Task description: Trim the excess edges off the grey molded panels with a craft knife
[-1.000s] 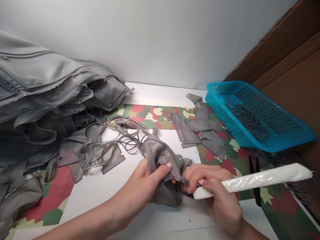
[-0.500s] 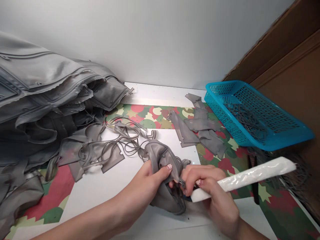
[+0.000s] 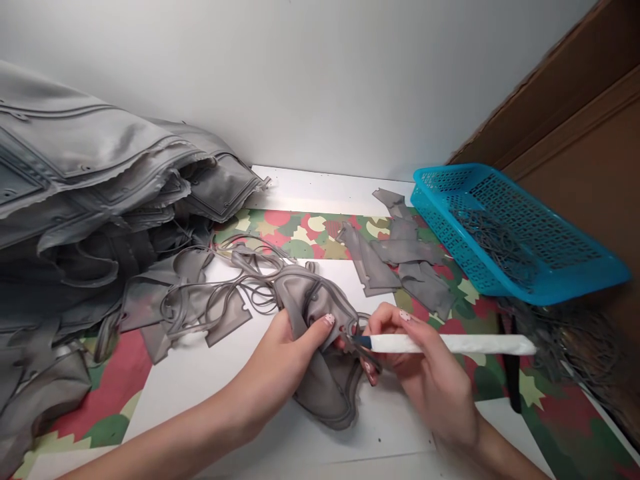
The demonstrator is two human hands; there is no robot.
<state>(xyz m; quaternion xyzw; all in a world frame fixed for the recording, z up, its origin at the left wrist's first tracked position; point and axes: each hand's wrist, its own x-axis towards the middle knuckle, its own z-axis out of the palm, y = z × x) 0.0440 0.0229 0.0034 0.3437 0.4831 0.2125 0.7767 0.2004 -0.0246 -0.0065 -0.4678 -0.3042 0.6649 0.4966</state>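
My left hand (image 3: 300,347) is closed on a folded grey rubber piece (image 3: 305,300), thumb pressed on top. This piece has raised edges and small holes. My right hand (image 3: 425,367) grips a slim tool with a white-wrapped handle (image 3: 480,344) and a dark blue section near its front. The tool's front end meets the rubber's right edge, close to a small hole; its very tip is too small to make out. A thin grey strip hangs by the right fingertips. Thin grey rubber strips (image 3: 250,273) lie tangled just behind the left hand.
A large stack of grey rubber sheets (image 3: 90,147) fills the left side. Flat grey pieces (image 3: 415,250) lie at the back. A blue basket (image 3: 560,293) holding thin strips stands at right by a brown cardboard box (image 3: 575,133). A black object (image 3: 511,373) lies beneath the tool handle.
My right hand has turned and loosened its curled fist into a pen-like hold. The white handle has swung down to nearly level. The rubber piece has shifted slightly left and lies more open.
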